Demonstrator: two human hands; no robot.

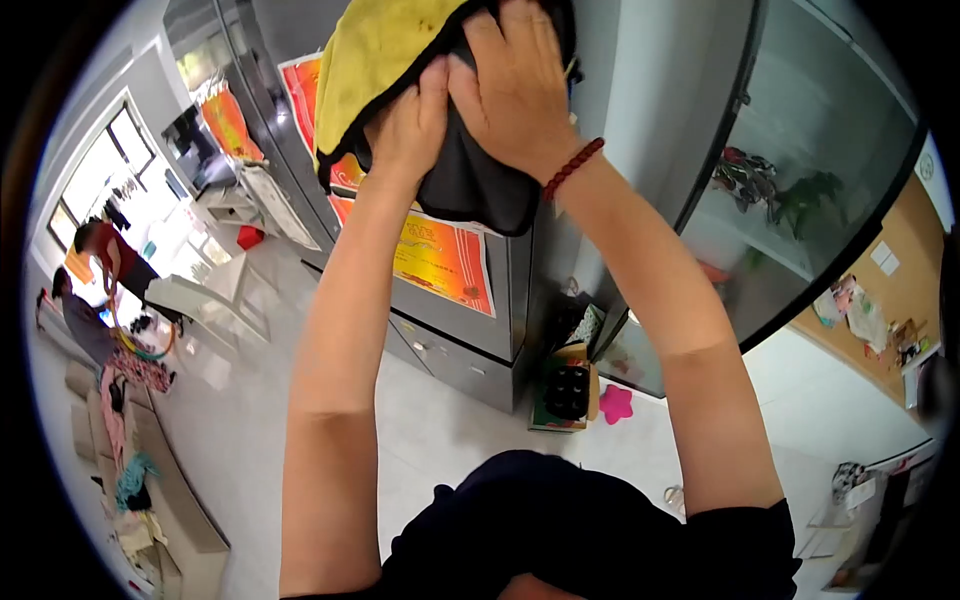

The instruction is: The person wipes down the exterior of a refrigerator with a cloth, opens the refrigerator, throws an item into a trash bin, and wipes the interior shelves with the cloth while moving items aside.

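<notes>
- Top centre: left hand (410, 130) touches yellow-and-black cloth (385, 55), fingers partly hidden, grip unclear.
- Beside it: right hand (520, 95) on cloth, fingers together, grip unclear.

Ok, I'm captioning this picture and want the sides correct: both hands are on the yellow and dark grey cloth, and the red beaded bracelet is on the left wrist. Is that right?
Not quite: the head view shows the red beaded bracelet on the wrist of the right hand, not the left. Both hands are on the yellow and dark grey cloth.
</notes>
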